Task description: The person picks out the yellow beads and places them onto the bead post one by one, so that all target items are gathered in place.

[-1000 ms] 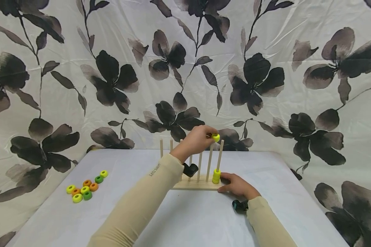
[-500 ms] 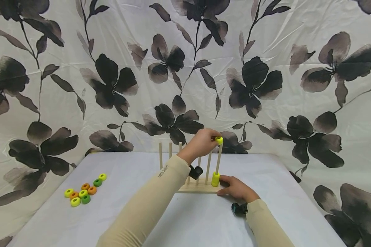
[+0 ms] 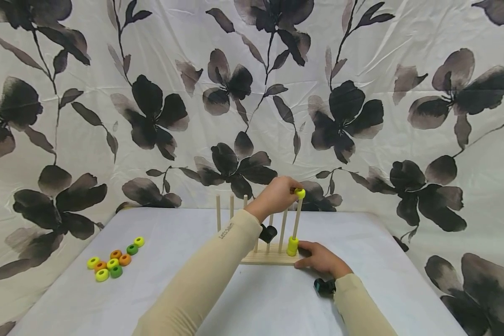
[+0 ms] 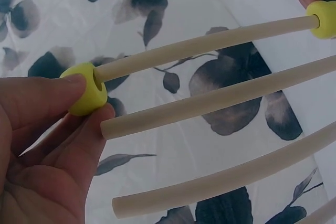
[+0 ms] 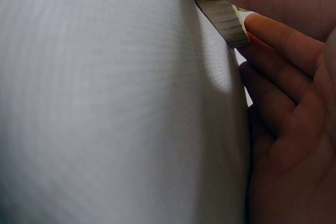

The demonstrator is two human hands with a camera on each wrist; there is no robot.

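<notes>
1. Floral backdrop point(image 3: 277, 112), hung behind the white table point(image 3: 348, 233).
2. Wooden rack point(image 3: 268, 258) with a row of upright pegs; of those that can be seen clearly, only the rightmost carries anything.
3. Right hand point(image 3: 321, 259), holding the rack's right end between thumb and fingers, well apart from the left above.
4. Left hand point(image 3: 278, 196), its thumb and fingers pinching one yellow bead. One second ago it stood left of the rightmost peg's tip; it has since shifted right to meet it, which suggests threading is only beginning.
5. Loose beads point(image 3: 112, 264) at the table's left: four yellow, three orange, two green.
6. Rightmost peg point(image 3: 296, 219), bare along its middle.
7. Yellow stack point(image 3: 292, 246), seated at that peg's foot; its exact count cannot be told.
8. Held bead point(image 4: 90, 98), its hole facing the peg's tip; how far the tip has entered cannot be told.
</notes>
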